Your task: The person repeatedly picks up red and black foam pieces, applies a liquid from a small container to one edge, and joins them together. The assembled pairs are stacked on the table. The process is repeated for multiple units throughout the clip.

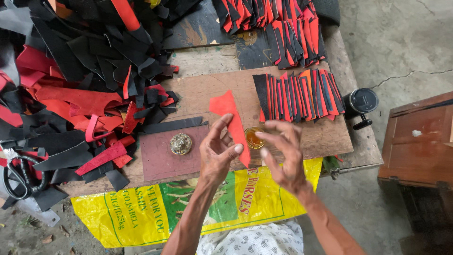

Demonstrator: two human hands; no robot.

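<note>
A red strip (232, 123) of leather-like material is held upright above the table (207, 89) by the left hand (218, 153), whose fingers (236, 148) are pinched on the strip's lower part, thumb on one side and the rest on the other. The right hand (283, 156) is raised just beside it, its fingers spread apart and curved, nothing being gripped; whether a fingertip touches the strip cannot be told. A small round dish of amber liquid (254, 137) is seen between the two hands, resting on a brown board (198, 94). A round brass-coloured lid (181, 143) lies on a dark red pad (160, 158) to the left. A row of stacked red and black strips (299, 94) is laid out beyond the hands, a loose heap of scraps (80, 89) is piled on the left with scissors (19, 172) beside it, and a yellow sack (151, 212) hangs over the near edge.
</note>
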